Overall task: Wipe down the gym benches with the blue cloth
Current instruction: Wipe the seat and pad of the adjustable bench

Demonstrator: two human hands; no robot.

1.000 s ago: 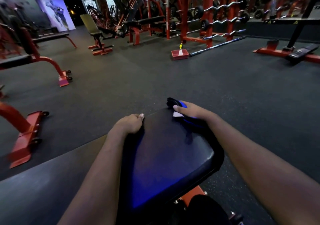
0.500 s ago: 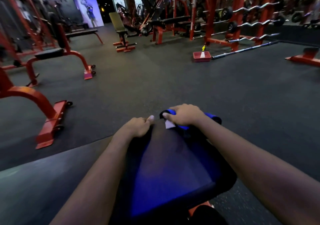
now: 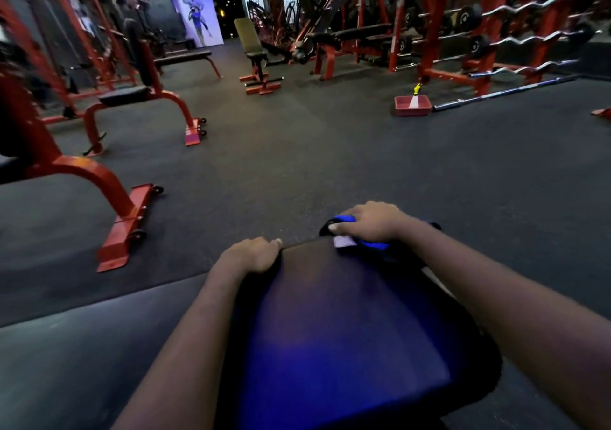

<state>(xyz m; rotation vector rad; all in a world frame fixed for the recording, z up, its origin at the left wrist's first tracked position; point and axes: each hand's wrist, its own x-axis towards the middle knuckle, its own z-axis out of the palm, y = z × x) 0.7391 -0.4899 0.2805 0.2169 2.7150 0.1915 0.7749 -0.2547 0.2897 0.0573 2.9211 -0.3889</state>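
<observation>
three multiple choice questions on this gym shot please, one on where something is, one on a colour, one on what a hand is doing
1. Where is the blue cloth?
A. tucked in a pocket
B. under the right hand at the far end of the black padded bench
C. draped over a forearm

2. What colour is the shallow plastic tray on the floor?
A. green
B. white
C. red

3. What is the left hand doing?
A. gripping the bench's far left corner
B. hanging open in the air
C. holding a spray bottle

Answers:
1 B, blue fabric shows beneath the right hand at the pad's far edge.
2 C, the tray's walls are plainly red.
3 A, the left hand's fingers curl over the pad's corner.
</observation>
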